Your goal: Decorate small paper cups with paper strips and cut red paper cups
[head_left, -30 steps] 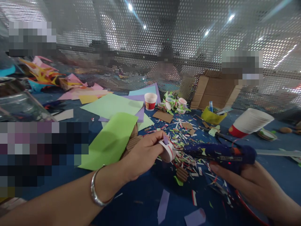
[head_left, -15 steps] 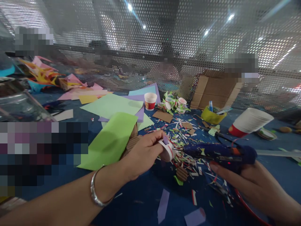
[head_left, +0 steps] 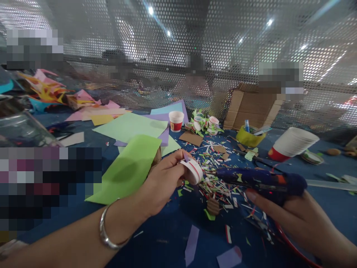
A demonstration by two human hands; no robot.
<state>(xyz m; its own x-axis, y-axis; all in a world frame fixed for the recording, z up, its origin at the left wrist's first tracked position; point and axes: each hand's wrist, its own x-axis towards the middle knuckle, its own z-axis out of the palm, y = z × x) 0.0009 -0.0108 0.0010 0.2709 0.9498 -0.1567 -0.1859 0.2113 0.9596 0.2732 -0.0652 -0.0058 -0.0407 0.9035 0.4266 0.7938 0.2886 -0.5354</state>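
Between its fingertips my left hand (head_left: 164, 180) pinches a small white paper-cup piece (head_left: 193, 172) with a red stripe, and a bit of purple paper (head_left: 186, 158) shows at its upper edge. A silver bangle circles that wrist. Wrapped round a dark blue hot glue gun (head_left: 258, 180), my right hand (head_left: 295, 219) holds it level, its nozzle pointing left, a short gap from the cup piece. A clear glue stick (head_left: 329, 185) sticks out of the gun's back. Under both hands lie many red, white and green paper scraps (head_left: 214, 186).
Light green sheets (head_left: 131, 126) and a bright green sheet (head_left: 125, 171) lie to the left. Stacked paper cups (head_left: 295, 143), a yellow holder (head_left: 249, 137) and cardboard (head_left: 248, 108) stand at the right. A small cup (head_left: 176, 122) stands near green-and-white paper pieces (head_left: 205, 123). Scissors (head_left: 259, 223) lie below the gun.
My left hand has turned the cup piece and drawn it slightly left, widening the gap to the nozzle. The glue gun stays in my right hand, and the view has shifted a little.
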